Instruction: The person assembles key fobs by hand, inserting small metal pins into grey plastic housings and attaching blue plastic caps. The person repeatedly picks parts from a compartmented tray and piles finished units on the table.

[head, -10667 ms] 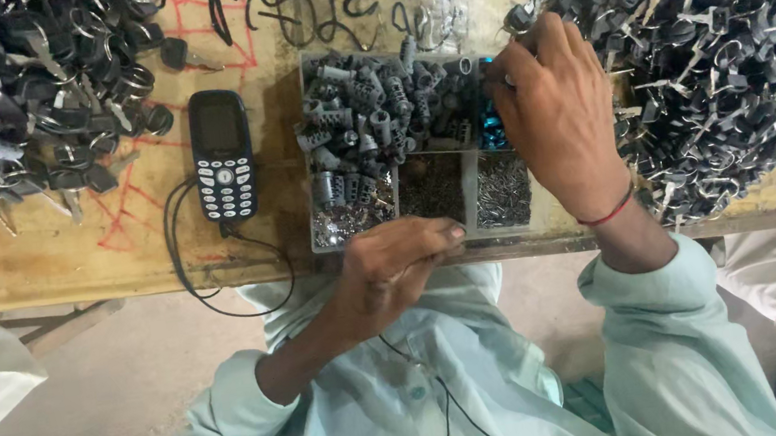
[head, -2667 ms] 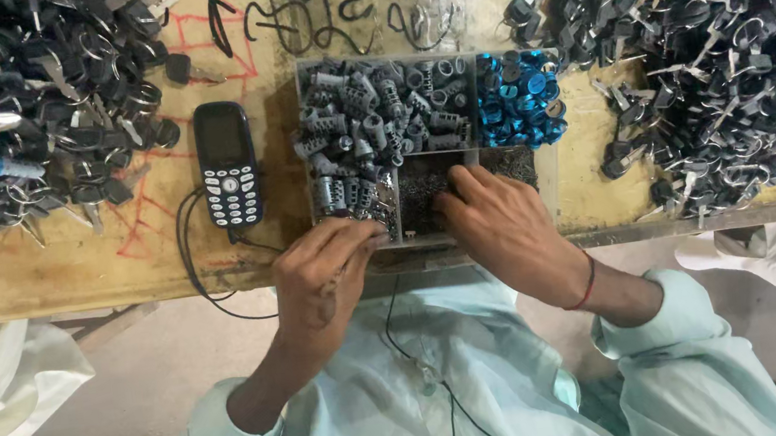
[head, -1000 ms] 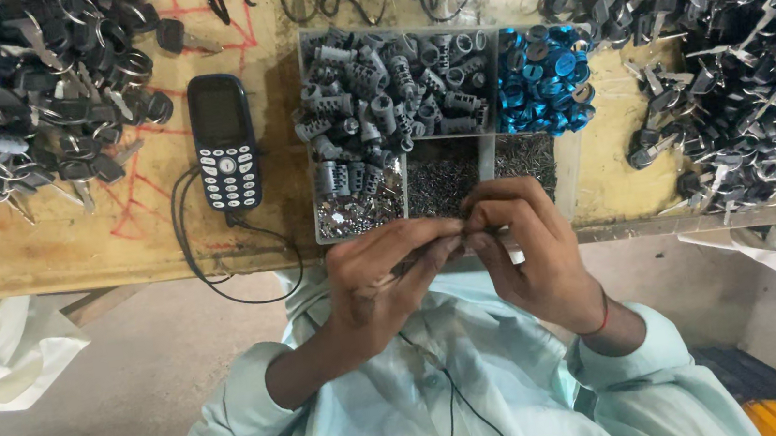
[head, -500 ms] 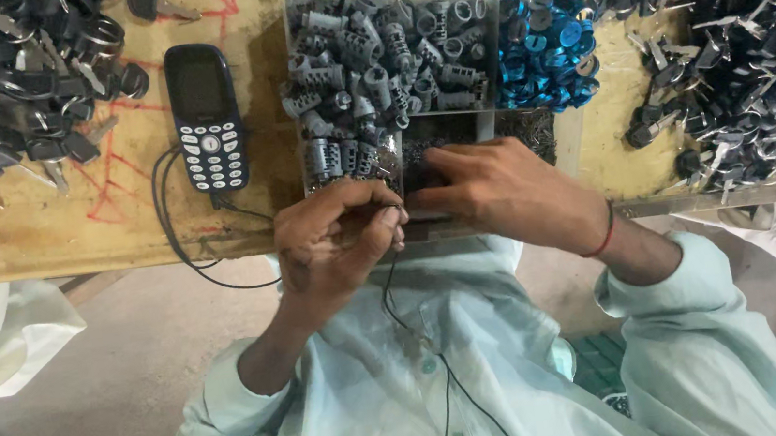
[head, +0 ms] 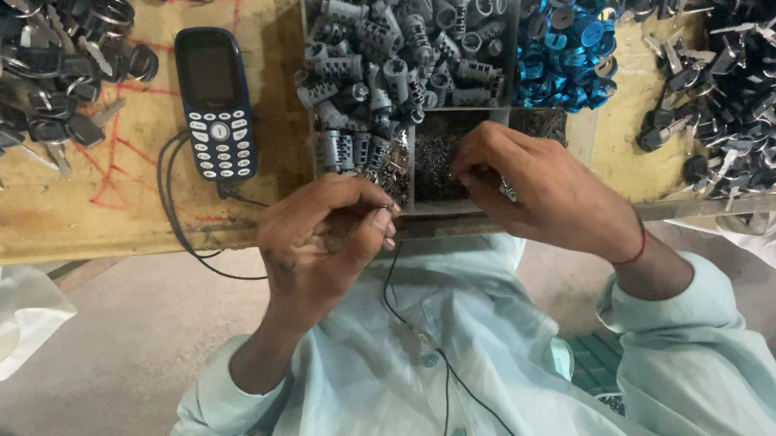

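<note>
We hold our left hand just off the near edge of the wooden tabletop, fingers curled and pressed together, pinching a small metal part that is too tiny for us to name. Our right hand reaches over the near wall of the divided parts tray, its fingers bent down together into the compartment of fine dark metal bits; whether they grip anything there we cannot tell. A red thread band circles that wrist.

Behind that compartment the tray holds a heap of grey lock cylinders, and beside them, to the right, a heap of shiny blue caps. Left of the tray a dark keypad phone lies face up, with a black cable looping from its near end off the table edge. A pile of keys with dark heads fills the far left corner, and a larger pile of dark key-like parts covers the right side. A thin black cord runs down our pale green shirt.
</note>
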Available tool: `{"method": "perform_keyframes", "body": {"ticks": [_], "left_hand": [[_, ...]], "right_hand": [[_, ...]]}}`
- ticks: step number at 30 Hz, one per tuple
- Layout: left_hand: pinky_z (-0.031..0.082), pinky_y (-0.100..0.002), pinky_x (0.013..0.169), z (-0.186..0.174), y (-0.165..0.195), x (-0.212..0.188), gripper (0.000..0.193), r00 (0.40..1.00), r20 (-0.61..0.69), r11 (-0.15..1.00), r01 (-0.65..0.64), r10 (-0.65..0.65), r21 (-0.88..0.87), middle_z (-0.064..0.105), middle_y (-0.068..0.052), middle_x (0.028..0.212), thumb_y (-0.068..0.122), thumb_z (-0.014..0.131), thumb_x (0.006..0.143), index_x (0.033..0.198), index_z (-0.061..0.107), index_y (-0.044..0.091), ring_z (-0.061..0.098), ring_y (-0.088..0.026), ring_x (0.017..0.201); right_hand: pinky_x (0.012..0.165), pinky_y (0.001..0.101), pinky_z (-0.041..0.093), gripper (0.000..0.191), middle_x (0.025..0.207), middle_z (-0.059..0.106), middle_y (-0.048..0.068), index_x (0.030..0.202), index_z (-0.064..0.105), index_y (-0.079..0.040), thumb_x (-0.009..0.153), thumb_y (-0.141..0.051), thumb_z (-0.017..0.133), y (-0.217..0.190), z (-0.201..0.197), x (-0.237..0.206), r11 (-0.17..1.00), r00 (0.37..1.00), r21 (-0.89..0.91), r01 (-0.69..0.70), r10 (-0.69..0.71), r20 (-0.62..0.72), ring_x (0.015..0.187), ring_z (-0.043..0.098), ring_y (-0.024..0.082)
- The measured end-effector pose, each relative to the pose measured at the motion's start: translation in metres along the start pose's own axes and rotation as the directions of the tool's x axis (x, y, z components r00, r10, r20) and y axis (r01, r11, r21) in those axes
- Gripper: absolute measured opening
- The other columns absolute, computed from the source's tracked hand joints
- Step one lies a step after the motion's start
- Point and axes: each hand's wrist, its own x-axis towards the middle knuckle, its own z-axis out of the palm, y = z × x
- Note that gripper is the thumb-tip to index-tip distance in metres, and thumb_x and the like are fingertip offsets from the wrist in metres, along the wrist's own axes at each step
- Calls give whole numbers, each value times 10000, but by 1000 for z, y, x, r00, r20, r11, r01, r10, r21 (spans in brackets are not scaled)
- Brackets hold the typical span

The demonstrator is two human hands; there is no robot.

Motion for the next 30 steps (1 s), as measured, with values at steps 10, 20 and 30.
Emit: {"method": "perform_keyframes", "body": {"ticks": [10,20,30], "left_hand": [[637,-255,690,10,5,-1,79,996,71,998,-61,59,19,711,-116,958,-13,672,970,1006,704,-76,731,-120,774],[646,-314,695,1,-1,-5,83,978,-188,975,-128,94,-179,692,-148,956,-23,631,1051,1119,630,-72,712,-169,760],[621,-246,665,37,-9,5,105,988,106,987,122,-111,-104,721,-100,899,25,692,970,1030,712,-60,712,-106,737]], "right_hand": [[697,363,555,190,1004,669,87,1096,679,-30,925,-29,760,-44,0,11,979,979,-195,-52,12,-201,806,694,274],[670,455,506,164,928,609,92,997,621,-49,936,-194,670,4,-19,-43,728,954,-626,-280,282,-99,879,668,306],[647,428,496,123,878,624,81,977,661,-77,913,-173,703,3,-13,-46,782,954,-547,-298,246,-169,806,670,291]]}}
